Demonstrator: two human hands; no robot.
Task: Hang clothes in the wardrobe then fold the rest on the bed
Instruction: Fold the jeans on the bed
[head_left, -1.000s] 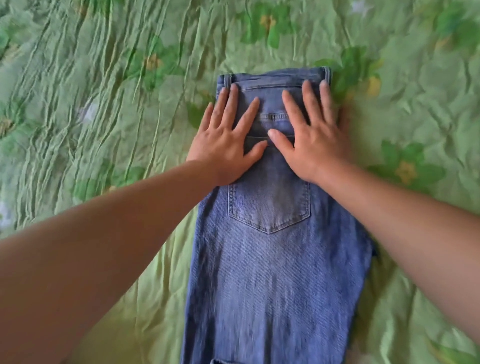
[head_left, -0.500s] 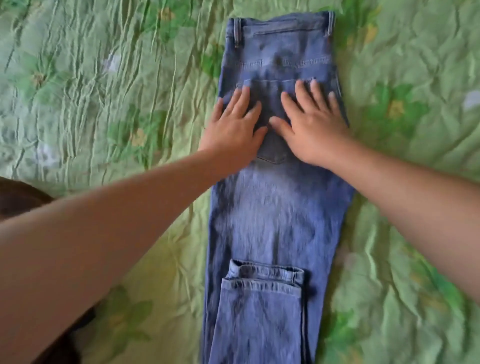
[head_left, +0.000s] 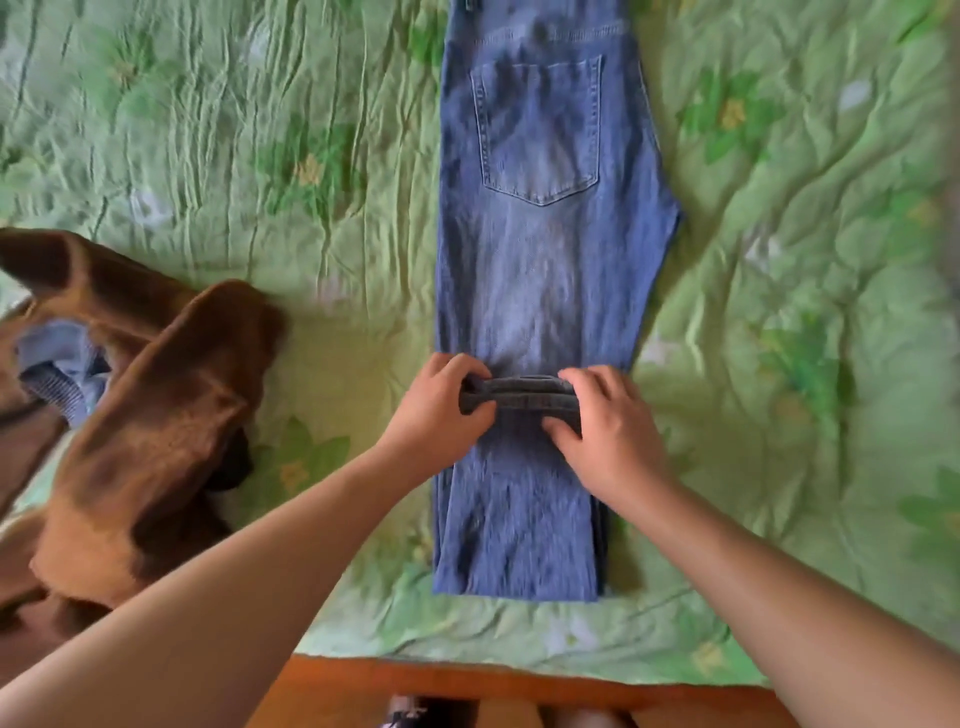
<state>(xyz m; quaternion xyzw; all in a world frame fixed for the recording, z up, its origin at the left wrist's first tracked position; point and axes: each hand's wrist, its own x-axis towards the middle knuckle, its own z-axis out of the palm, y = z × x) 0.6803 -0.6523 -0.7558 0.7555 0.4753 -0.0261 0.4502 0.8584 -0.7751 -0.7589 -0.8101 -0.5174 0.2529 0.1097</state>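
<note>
Blue jeans (head_left: 545, 249) lie lengthwise on the green bed cover (head_left: 805, 260), back pocket up, waistband beyond the top edge of view. The legs are doubled back over themselves, and their hems (head_left: 519, 397) lie across the middle of the jeans. My left hand (head_left: 441, 415) grips the left end of the hems with fingers curled over them. My right hand (head_left: 608, 426) grips the right end, thumb under the edge.
A brown fleecy garment (head_left: 150, 415) lies crumpled on the bed at the left, with a bit of blue knit cloth (head_left: 62, 374) tucked in it. The bed's wooden edge (head_left: 519, 691) runs along the bottom of view.
Both hands left the pocket area, where they pressed flat, and slid down toward me. They now grip the folded-up hems. The view tilted down, showing the brown garment and bed edge.
</note>
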